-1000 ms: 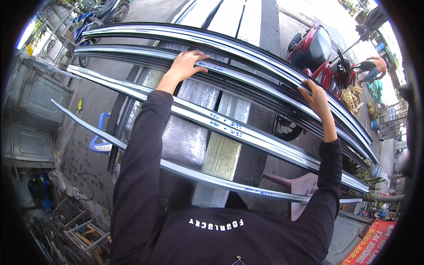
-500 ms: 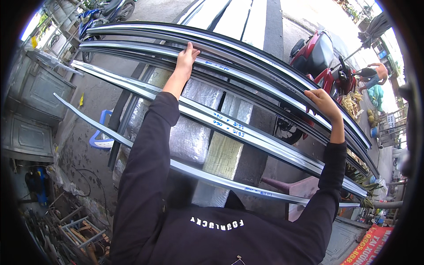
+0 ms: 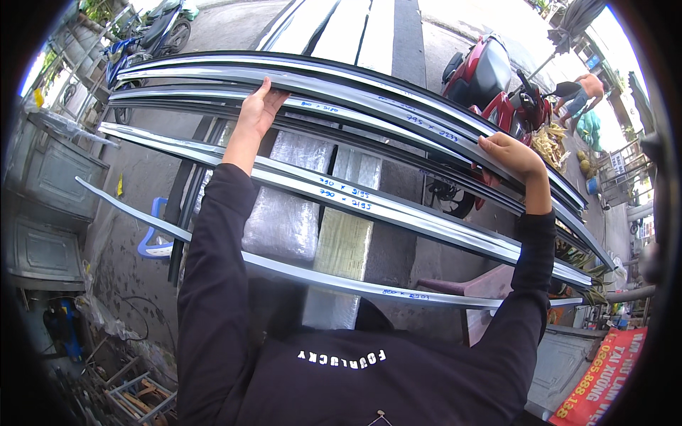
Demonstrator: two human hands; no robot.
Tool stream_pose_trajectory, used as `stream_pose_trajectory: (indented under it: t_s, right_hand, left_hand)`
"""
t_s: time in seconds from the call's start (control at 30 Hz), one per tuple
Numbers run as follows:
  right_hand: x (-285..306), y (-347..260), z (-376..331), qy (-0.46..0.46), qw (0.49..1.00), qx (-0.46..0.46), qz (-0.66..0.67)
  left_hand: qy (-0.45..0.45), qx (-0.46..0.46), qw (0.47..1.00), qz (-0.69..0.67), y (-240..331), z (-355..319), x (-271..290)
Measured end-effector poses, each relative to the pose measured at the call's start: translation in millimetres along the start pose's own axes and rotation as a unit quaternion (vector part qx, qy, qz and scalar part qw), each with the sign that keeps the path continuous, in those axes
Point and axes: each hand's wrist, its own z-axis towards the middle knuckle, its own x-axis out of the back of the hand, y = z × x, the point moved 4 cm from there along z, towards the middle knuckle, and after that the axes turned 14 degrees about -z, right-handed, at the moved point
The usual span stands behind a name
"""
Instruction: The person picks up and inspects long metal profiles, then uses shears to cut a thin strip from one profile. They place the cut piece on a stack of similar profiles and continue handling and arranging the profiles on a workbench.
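Observation:
My left hand (image 3: 261,110) and my right hand (image 3: 517,156) are closed on one long metal profile (image 3: 383,106), far apart along it. Its silver face, with blue handwriting near my right hand, is turned up. Thumbs rest on its upper side; some fingers are hidden beneath. Beyond it, close by, lies another silver-and-black profile (image 3: 341,68). Just nearer run more dark-edged profiles (image 3: 369,122). A pair of silver profiles (image 3: 383,204) with blue writing crosses below my hands. Closest to my body is a single thin silver strip (image 3: 341,282), which passes behind my left forearm.
Under the profiles lie plastic-wrapped bundles (image 3: 284,220). A red motorbike (image 3: 490,74) stands at far right, a blue one (image 3: 149,39) at far left. Another person (image 3: 584,92) bends down at right. A blue plastic stool (image 3: 158,241) is at left, a red banner (image 3: 604,376) at lower right.
The held profile has rolled over: its dark side faced up before, and now its silver, written face shows. Both hands still grip it. The whole view has shifted slightly.

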Motion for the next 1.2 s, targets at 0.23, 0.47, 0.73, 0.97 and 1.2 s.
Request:
stream_pose_trajectory:
  t_s: [0.23,0.47,0.73,0.97,1.2]
  right_hand:
    - [-8,-18,-42,0.032,0.998,0.052,-0.035]
    - [-49,-36,-120,0.199,0.953,0.126,-0.188]
    - [-123,-18,-129,0.091,0.975,0.139,-0.150]
    - [-138,-8,-127,0.041,0.986,0.064,-0.148]
    - [-141,-8,-123,0.056,0.984,0.097,-0.138]
  left_hand:
    - [-0.122,-0.027,0.992,0.029,26,-32,-22]
    - [-0.098,-0.077,0.982,0.139,84,-138,-39]
    - [0.041,-0.020,0.975,0.218,69,-229,17]
    - [0.064,0.031,0.984,0.164,44,-240,54]
    - [0.082,0.036,0.985,0.147,37,-240,67]
